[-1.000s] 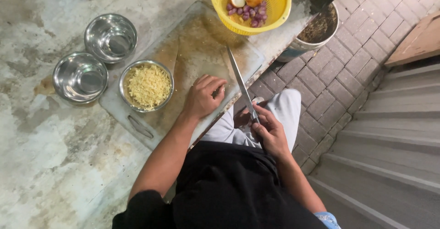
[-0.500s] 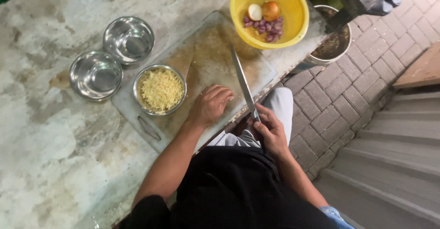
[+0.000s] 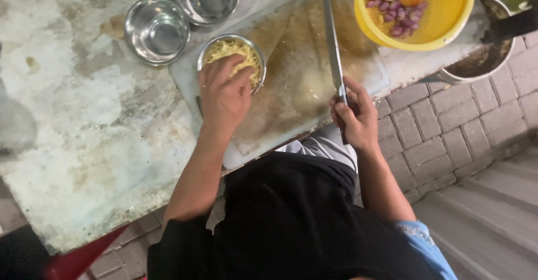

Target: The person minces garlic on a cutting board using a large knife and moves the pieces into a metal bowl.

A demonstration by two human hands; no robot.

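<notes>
Seen from above, a person in a dark top stands at a worn, stained tabletop (image 3: 84, 145). The left hand (image 3: 224, 92) rests on the near rim of a small metal bowl (image 3: 208, 56) filled with pale yellow shreds, its fingers (image 3: 221, 70) slightly spread and curled over the edge. The bowl sits on a stained cutting board (image 3: 291, 89). The right hand (image 3: 354, 116) has its fingers wrapped tight around the handle of a long knife (image 3: 333, 39), the blade lying across the board and pointing away from the person. Two empty metal bowls (image 3: 156, 30) stand just beyond the filled one. A yellow basket (image 3: 443, 22) of small purple onions sits at the board's far right, with a metal pot (image 3: 476, 64) beside it.
</notes>
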